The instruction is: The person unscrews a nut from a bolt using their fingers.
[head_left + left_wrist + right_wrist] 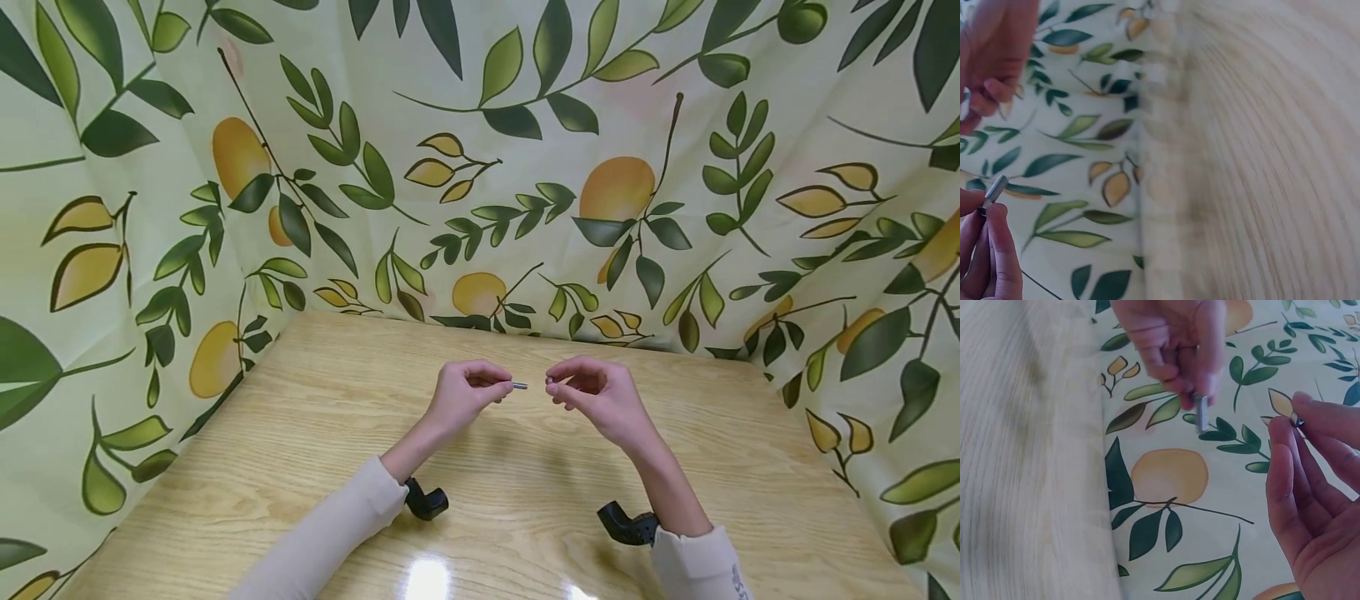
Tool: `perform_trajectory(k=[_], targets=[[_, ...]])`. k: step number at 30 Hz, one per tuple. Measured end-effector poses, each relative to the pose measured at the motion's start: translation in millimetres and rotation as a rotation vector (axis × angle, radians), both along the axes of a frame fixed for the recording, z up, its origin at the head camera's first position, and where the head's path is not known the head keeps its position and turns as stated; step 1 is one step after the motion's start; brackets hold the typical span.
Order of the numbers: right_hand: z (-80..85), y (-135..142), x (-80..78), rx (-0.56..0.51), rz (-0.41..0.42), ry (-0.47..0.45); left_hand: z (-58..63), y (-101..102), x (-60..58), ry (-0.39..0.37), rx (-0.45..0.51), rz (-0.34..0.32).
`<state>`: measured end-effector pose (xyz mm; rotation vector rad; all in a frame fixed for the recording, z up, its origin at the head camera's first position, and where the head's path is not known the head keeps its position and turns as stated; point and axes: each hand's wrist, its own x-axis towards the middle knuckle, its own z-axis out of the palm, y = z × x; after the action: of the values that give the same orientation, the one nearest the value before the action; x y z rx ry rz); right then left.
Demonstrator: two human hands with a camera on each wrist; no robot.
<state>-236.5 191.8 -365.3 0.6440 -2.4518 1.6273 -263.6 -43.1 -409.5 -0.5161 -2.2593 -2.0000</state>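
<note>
My left hand [465,393] pinches a silver bolt [520,385] between thumb and fingertips. Its shank points toward the right hand, and fine threads show along the bolt [1202,415] in the right wrist view. Fingers cover the bolt's other end. Facing it a short gap away, my right hand [600,396] holds a small shiny metal piece [1298,421] at the fingertips, mostly hidden by them; I cannot tell its exact kind. Both hands are raised above the wooden table, fingertips turned toward each other.
The wood-grain table [360,517] spreads beneath both hands. Behind it and at both sides hangs a pale cloth [480,142] printed with leaves and fruit. Black wrist mounts [426,502] sit below each forearm.
</note>
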Motion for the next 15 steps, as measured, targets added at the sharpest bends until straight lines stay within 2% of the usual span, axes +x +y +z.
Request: perform_trajectory(k=[6, 11, 15], targets=[[-3.4, -1, -1.7, 0.010, -0.002, -0.032, -5.5, -4, -20.0, -0.080, -0.112, -0.010], [-4.1, 1, -0.8, 0.025, -0.012, -0.036, -7.6, -5, -40.2, -0.161, -0.211, -0.051], [-3.4, 0, -1.7, 0.028, -0.013, -0.033, -11.5, -6, -58.1, -0.212, -0.265, -0.051]])
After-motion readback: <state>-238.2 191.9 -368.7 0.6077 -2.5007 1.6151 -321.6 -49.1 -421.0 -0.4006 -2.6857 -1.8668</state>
